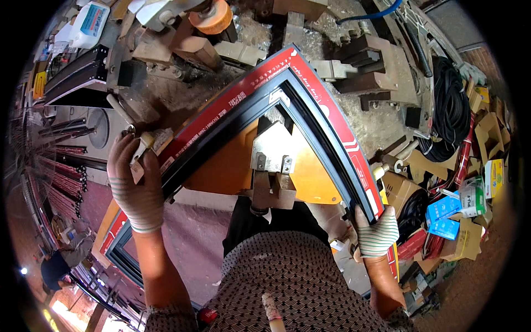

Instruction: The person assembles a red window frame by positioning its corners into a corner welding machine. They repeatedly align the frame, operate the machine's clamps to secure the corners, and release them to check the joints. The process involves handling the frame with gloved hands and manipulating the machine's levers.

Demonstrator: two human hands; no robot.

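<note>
A dark grey metal window frame, its outer faces covered in red printed film, lies with one corner pointing away from me. That corner rests over a metal block of the machine. My right hand, in a white striped glove, grips the near end of the frame's right side. Over the left side is my left hand, gloved alike, its fingers curled near a tan knob. What those fingers hold is partly hidden. Orange plates show inside the corner.
Heavy machine blocks and an orange roller stand beyond the frame. A white jug is at far left. Coiled black hose, cardboard boxes and blue packets lie at right. Another person is at lower left.
</note>
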